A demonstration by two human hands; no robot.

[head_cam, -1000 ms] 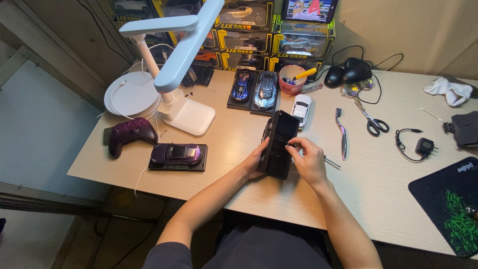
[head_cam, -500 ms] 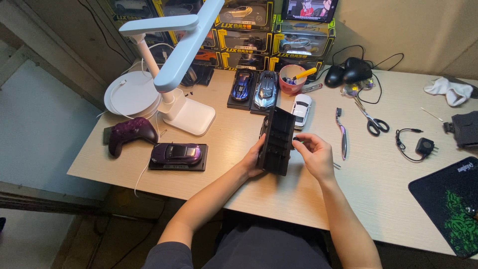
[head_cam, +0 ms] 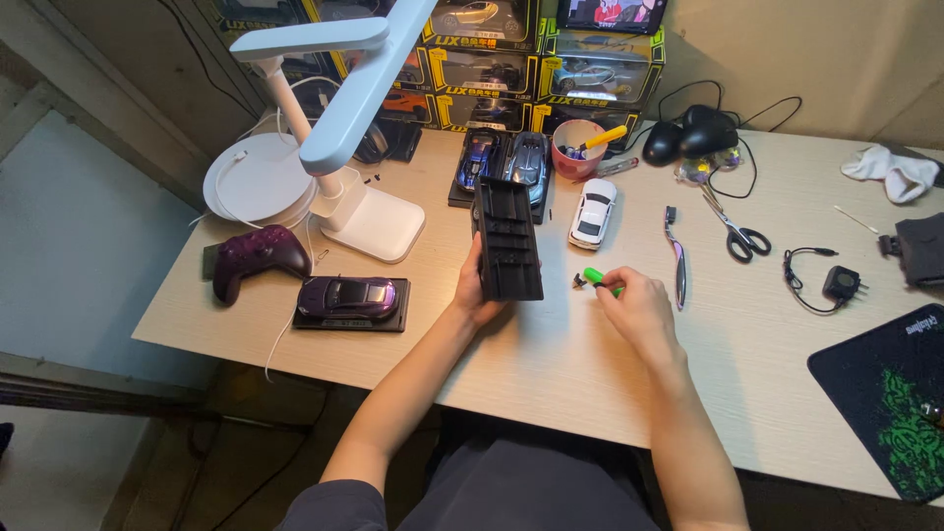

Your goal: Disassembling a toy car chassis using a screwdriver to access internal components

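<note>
Black plastic tray (head_cam: 508, 241), long and ribbed inside, sits tilted up off the surface (head_cam: 551, 364) in my left hand (head_cam: 478, 292), fingers wrapped round its near end, far end pointing toward the boxes at the back. My right hand (head_cam: 637, 307) is just right of it, closed on a small green-handled tool (head_cam: 597, 279), metal tip pointing left at the tray but apart from it. Head view only, so the rest from there: white model car (head_cam: 593, 211) lies just beyond the tool, near the tray's right edge. Behind the tray, two model cars on a dark base (head_cam: 506, 165), blue one left, silver one right. Pink cup (head_cam: 578, 147) with a yellow-handled item in it stands beside them. Purple model car on a black base (head_cam: 350, 298) lies left of my left hand, purple game controller (head_cam: 256, 257) further left. White desk lamp (head_cam: 339, 108) with square foot stands between the controller and the tray, white round disc (head_cam: 254, 179) behind it. Toothbrush (head_cam: 675, 254) and scissors (head_cam: 733, 225) lie right of the white car, black mouse (head_cam: 700, 134) at the back, black charger with cord (head_cam: 838, 282) well right, dark mouse pad with green print (head_cam: 890, 403) at the near right corner. Boxed model cars (head_cam: 511, 49) stacked along the wall.
</note>
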